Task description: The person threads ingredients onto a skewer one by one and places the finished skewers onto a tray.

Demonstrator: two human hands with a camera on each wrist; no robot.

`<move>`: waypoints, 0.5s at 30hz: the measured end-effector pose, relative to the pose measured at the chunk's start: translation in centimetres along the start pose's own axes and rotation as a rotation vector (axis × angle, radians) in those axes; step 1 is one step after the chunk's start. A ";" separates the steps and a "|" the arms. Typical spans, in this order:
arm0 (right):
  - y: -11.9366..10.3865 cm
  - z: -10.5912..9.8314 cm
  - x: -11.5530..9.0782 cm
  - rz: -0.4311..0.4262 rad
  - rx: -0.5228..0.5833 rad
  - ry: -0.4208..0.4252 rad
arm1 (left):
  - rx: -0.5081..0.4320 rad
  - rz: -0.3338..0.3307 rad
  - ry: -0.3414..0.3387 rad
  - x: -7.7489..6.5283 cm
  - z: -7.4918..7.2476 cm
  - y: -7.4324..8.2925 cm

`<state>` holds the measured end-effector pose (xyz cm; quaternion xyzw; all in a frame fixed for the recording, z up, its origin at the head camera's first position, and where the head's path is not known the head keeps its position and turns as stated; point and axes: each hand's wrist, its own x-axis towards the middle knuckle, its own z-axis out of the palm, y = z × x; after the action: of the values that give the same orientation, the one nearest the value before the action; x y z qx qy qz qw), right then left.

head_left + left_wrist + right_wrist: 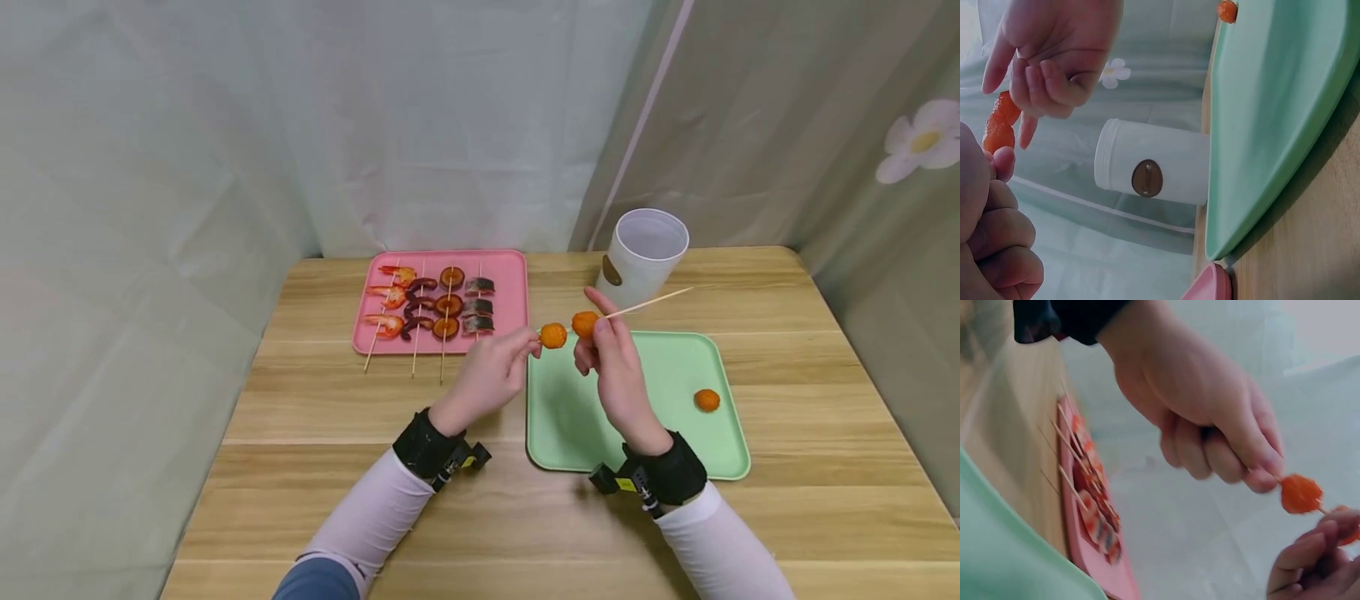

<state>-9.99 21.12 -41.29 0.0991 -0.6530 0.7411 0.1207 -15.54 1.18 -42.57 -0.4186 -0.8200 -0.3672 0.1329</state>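
Observation:
My left hand (487, 377) pinches one end of a thin wooden skewer (651, 302), with its other fingers curled in. Just beyond those fingertips an orange ball (1301, 494) with a rough surface is threaded on the stick. A second orange ball (585, 324) sits further along, a small gap from the first. Thumb and fingers of my right hand (618, 379) grip this second ball, while the index finger points away. Bare stick juts out past it to the right. Below the hands lies a green tray (577, 442) with one loose orange ball (707, 400) on its right side.
At the back left, a pink tray (510, 275) carries skewers of shrimp (387, 326), dark curled tentacle pieces (420, 305), mushroom slices (448, 306) and fish pieces (478, 307). A white cup (645, 267) with a brown label stands behind the green tray. Curtains (450, 125) hang around the wooden table (315, 467).

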 end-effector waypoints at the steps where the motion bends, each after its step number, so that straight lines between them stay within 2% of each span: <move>1: -0.2 -0.4 0.0 0.014 -0.037 -0.015 | -0.003 -0.005 0.001 0.0 0.0 0.0; 5: -0.7 -2.5 -0.1 0.085 -0.248 -0.111 | -0.015 -0.021 -0.001 0.0 -0.2 0.0; 10: -0.9 -6.4 -0.4 0.163 -0.508 -0.234 | -0.010 -0.032 0.016 0.0 -0.4 -0.2; 15: -1.4 -10.2 -0.8 0.201 -0.647 -0.268 | 0.004 -0.037 0.024 0.0 -0.4 -0.3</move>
<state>-8.65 31.39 -41.53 0.0872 -0.8701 0.4849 -0.0143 -15.87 0.81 -42.46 -0.3986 -0.8267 -0.3729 0.1367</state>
